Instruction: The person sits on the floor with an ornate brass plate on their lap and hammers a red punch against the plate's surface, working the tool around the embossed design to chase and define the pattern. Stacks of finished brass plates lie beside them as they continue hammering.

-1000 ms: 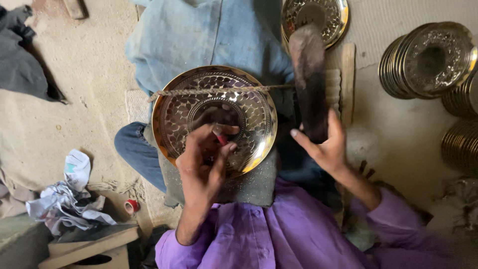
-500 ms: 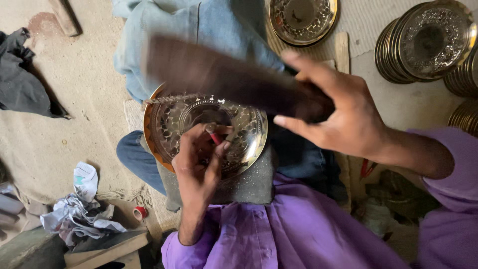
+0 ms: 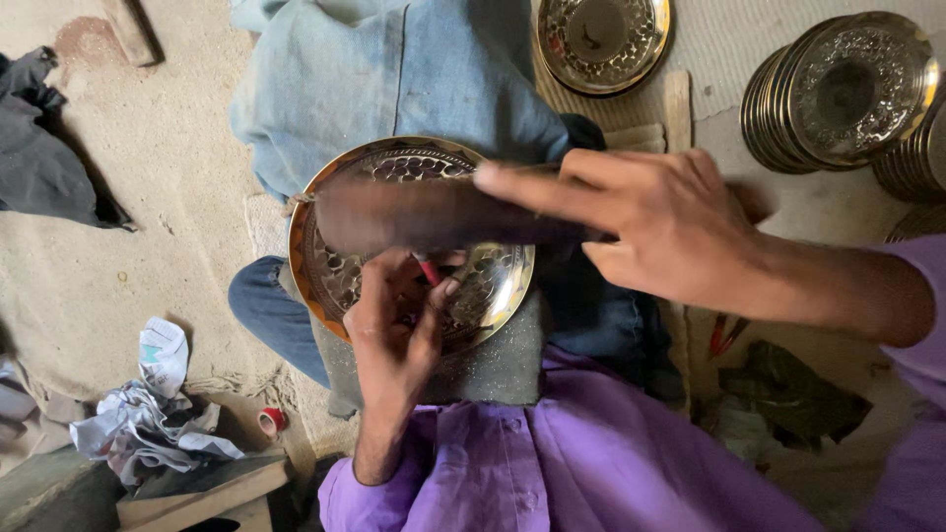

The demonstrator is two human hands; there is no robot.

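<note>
An embossed round metal plate (image 3: pixel 498 286) rests on a grey pad (image 3: pixel 493 365) in my lap. My left hand (image 3: pixel 394 330) pinches a thin red-tipped tool (image 3: pixel 430 271) upright against the plate's centre. My right hand (image 3: pixel 660 222) grips a long dark wooden bat (image 3: pixel 434 212), held level just above the plate and blurred by motion. The bat hides the plate's upper middle.
Stacks of similar embossed plates (image 3: pixel 838 94) stand at the upper right and one plate (image 3: pixel 601 39) lies at the top. Blue cloth (image 3: pixel 394 79) covers the ground beyond my knees. Crumpled paper (image 3: pixel 153 414), a small red ring (image 3: pixel 269 421) and a wooden block (image 3: pixel 197 498) sit lower left.
My right hand swung the bat from upright at the right, over and down across the plate toward the tool. My left hand stayed on the tool.
</note>
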